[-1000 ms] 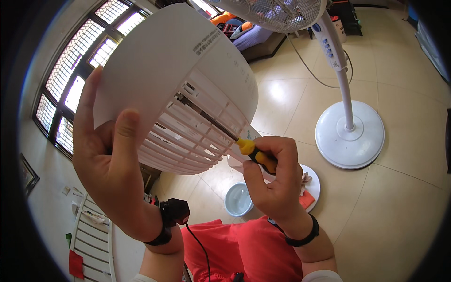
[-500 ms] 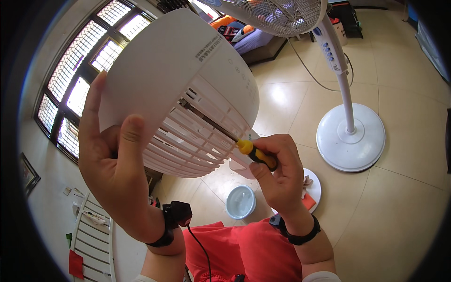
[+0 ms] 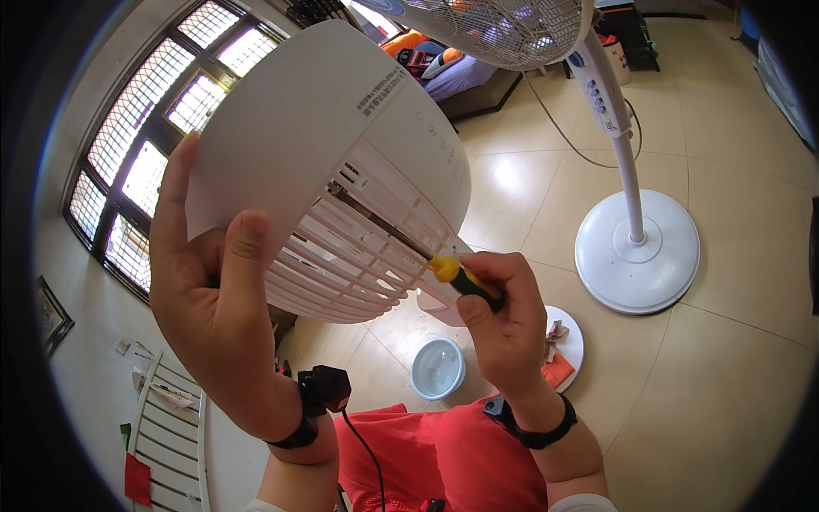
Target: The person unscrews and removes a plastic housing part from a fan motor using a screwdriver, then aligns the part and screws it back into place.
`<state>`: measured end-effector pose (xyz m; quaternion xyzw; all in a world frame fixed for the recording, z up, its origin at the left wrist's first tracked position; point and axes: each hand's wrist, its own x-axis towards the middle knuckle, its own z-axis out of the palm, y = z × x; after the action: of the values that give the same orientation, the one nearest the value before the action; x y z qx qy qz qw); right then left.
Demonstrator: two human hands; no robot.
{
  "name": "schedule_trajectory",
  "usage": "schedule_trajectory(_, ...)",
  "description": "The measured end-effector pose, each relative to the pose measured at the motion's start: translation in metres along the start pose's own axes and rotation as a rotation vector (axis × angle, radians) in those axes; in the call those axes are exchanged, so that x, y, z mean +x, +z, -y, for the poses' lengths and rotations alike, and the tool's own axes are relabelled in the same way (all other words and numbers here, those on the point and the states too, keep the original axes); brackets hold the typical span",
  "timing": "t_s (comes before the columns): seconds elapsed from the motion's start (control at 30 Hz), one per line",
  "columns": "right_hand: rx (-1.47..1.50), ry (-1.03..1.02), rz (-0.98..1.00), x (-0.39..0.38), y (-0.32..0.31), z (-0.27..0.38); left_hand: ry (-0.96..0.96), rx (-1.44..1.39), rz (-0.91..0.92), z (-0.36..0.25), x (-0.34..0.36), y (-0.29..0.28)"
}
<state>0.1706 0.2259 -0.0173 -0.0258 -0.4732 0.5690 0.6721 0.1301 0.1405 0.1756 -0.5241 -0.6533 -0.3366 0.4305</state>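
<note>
A white plastic fan housing (image 3: 299, 111) with a slatted grille (image 3: 341, 277) is tilted up in front of me. My left hand (image 3: 217, 273) grips its left side, thumb on the near face and fingers spread around the edge. In my right hand (image 3: 503, 320) is a screwdriver (image 3: 445, 267) with a yellow and black handle, pinched between thumb and fingers. Its metal shaft runs along the slats toward an opening in the upper part of the grille. The tip is hard to make out there.
A light blue basin (image 3: 438, 369) stands on the tiled floor below. Right of it, a round white disc (image 3: 573, 343) carries an orange-red cloth and crumpled tissue. A white standing fan (image 3: 637, 247) is at the right, its cable on the floor. A white slatted rack (image 3: 175, 427) is at lower left.
The housing and my left hand have shifted very slightly right and down. My right hand has turned a little around the screwdriver handle; the shaft stays among the slats.
</note>
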Motion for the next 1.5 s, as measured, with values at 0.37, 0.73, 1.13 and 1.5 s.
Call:
schedule_trajectory(0.37, 0.278, 0.1, -0.01, -0.004, 0.003, -0.004, -0.006, -0.037, -0.021, -0.002, -0.001, 0.001)
schedule_trajectory(0.73, 0.228, 0.166, -0.003, -0.005, 0.004, -0.003, -0.005, -0.067, -0.027, -0.002, -0.001, 0.002)
schedule_trajectory(1.13, 0.263, 0.107, -0.051, -0.005, 0.009, -0.004, -0.023, -0.059, -0.029, -0.004, -0.001, 0.001)
schedule_trajectory(1.5, 0.147, 0.174, -0.026, -0.001, 0.006, 0.002, 0.025, -0.05, -0.015, -0.002, 0.0, 0.0)
